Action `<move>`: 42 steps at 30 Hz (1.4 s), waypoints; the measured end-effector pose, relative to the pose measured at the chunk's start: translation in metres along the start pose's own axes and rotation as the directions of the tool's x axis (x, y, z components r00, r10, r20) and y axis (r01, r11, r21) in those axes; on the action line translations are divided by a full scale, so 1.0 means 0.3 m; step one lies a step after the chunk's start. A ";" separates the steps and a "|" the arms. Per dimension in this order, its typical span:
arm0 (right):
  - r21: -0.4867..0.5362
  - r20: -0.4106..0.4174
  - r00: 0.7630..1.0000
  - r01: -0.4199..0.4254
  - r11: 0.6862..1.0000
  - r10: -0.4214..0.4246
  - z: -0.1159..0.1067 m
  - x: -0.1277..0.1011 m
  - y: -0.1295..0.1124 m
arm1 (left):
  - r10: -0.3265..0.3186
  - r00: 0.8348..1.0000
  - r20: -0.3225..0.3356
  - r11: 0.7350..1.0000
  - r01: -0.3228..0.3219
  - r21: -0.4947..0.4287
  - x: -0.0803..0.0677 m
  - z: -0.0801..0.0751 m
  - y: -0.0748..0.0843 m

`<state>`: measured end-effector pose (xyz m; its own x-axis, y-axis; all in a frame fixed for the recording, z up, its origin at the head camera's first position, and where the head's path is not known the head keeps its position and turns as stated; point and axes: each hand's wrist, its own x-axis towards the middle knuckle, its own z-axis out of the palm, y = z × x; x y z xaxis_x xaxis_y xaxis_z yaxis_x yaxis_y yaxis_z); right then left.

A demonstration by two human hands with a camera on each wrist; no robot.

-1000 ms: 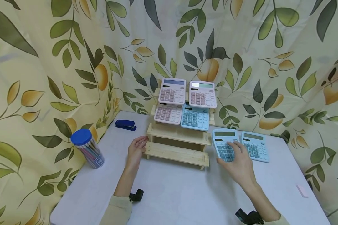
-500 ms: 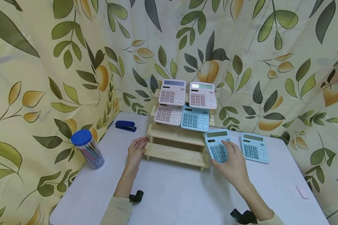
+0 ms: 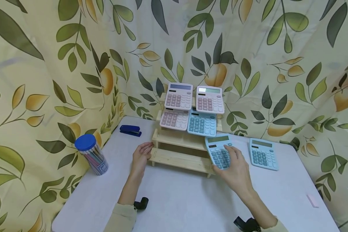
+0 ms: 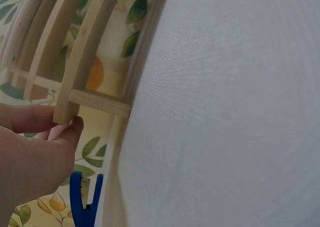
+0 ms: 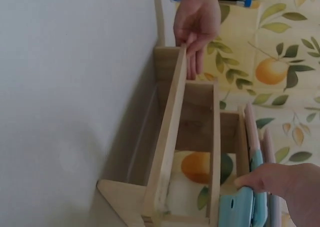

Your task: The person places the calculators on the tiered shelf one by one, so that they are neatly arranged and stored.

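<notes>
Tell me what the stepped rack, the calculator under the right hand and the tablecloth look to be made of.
Rack: pale unfinished wood, apparently pine; grain and bare cut slat ends show in the wrist views.
Calculator: light blue moulded plastic, smooth matte shell, with raised keys, probably plastic too.
Tablecloth: a fine woven fabric, greyish white; the left wrist view shows a tight weave texture, though a textured vinyl cannot be ruled out.

Bright, even, soft-shadowed light; head view bends at edges, wrist views slightly blurred

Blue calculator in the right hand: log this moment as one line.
right hand grips blue calculator by wooden rack | left hand touches rack end | second blue calculator on table
</notes>
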<state>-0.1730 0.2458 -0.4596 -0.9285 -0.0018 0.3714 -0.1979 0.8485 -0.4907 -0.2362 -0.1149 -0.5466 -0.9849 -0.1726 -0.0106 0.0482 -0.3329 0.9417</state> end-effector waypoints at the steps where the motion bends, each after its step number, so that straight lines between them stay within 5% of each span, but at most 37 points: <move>1: 0.005 -0.004 1.000 0.005 1.000 -0.005 0.003 0.000 -0.003 | 0.001 1.000 0.000 1.000 -0.001 0.001 0.000 0.001 0.002; 42: 0.072 0.042 0.998 0.036 0.997 -0.039 0.038 -0.001 -0.130 | 0.009 1.000 -0.009 1.000 -0.009 0.004 -0.002 0.005 0.002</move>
<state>-0.1687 0.2067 -0.4497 -0.9323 -0.0571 0.3571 -0.2535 0.8075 -0.5326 -0.2358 -0.1135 -0.5455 -0.9829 -0.1839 -0.0055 0.0560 -0.3272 0.9433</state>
